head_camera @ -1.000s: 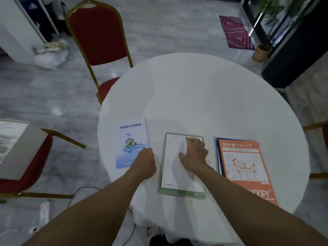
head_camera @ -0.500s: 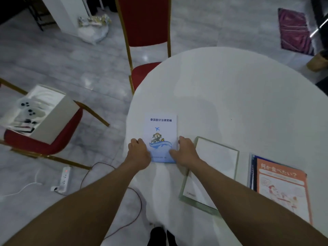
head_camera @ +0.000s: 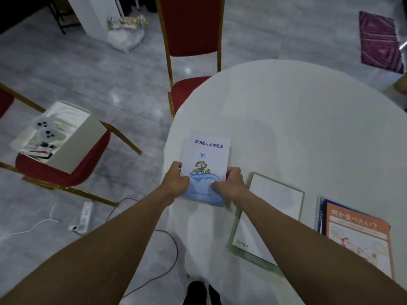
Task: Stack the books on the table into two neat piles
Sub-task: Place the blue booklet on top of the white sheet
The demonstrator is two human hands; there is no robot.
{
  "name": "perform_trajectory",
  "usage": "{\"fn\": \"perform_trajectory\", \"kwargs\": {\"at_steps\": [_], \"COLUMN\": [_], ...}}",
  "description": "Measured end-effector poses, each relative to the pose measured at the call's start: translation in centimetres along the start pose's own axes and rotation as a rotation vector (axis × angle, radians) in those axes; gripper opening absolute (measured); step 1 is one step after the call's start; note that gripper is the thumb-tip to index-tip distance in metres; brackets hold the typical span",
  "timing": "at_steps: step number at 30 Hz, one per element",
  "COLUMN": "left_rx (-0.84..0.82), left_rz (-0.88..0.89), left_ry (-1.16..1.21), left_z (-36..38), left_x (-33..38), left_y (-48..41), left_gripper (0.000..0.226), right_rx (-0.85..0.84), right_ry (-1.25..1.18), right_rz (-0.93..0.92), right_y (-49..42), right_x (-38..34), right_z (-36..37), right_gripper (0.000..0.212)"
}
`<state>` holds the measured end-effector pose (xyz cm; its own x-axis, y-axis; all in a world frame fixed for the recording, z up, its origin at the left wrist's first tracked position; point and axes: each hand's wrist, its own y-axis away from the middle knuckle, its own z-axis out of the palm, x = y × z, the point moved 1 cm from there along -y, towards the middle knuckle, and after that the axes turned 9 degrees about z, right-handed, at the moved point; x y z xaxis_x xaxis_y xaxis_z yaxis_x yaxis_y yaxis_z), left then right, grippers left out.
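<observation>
In the head view, both hands were on the blue booklet (head_camera: 204,168), which lay near the table's (head_camera: 297,119) left edge. The left hand (head_camera: 178,181) gripped its left margin, thumb curled over the cover; the right hand (head_camera: 229,186) clasped its lower right corner, fingers bent over the cover. Whether the booklet was already lifted off the cloth could not be told.

The step in hand looked like picking up this booklet to join it to a pile. The next move would call for carrying it rightward and setting it square on one of the other books, probably the white one just beside it, with edges lined up.

Counted, three groups showed along the near edge: one blue booklet, one white book with a green border (head_camera: 267,219), and an orange book (head_camera: 356,236) toward the right, lying on at least one dark blue book whose edge peeked out on its left side. How many lay under the orange cover could not be told. Two hands were in view.
</observation>
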<state>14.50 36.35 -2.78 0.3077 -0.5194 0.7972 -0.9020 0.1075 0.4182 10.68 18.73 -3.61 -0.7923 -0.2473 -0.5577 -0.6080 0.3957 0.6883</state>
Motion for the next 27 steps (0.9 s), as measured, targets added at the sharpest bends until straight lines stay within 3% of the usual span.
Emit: {"fn": "perform_trajectory", "kwargs": {"at_steps": [5, 9, 17, 21, 27], "left_rx": [-0.038, -0.084, -0.338, -0.447, -0.577], "left_rz": [0.09, 0.258, 0.475, 0.535, 0.534], "left_ry": [0.055, -0.107, -0.448, -0.601, -0.803], "left_z": [0.2, 1.9, 8.4, 11.1, 13.6], "left_x": [2.4, 4.5, 5.0, 4.7, 4.1], "left_y": [1.0, 2.3, 5.2, 7.3, 9.2], "left_gripper": [0.038, 0.047, 0.035, 0.041, 0.053], "right_rx": [-0.027, 0.011, 0.22, 0.329, 0.346], "right_ry": [-0.161, -0.247, -0.225, -0.078, 0.058], "right_rz": [-0.028, -0.056, 0.002, 0.104, 0.164], "right_y": [1.2, 3.2, 6.6, 7.6, 8.0], "right_x": [-0.3, 0.5, 6.5, 10.0, 13.5], "right_z": [-1.7, -3.7, -8.6, -9.8, -9.9], "right_gripper": [0.059, 0.075, 0.061, 0.059, 0.052]}}
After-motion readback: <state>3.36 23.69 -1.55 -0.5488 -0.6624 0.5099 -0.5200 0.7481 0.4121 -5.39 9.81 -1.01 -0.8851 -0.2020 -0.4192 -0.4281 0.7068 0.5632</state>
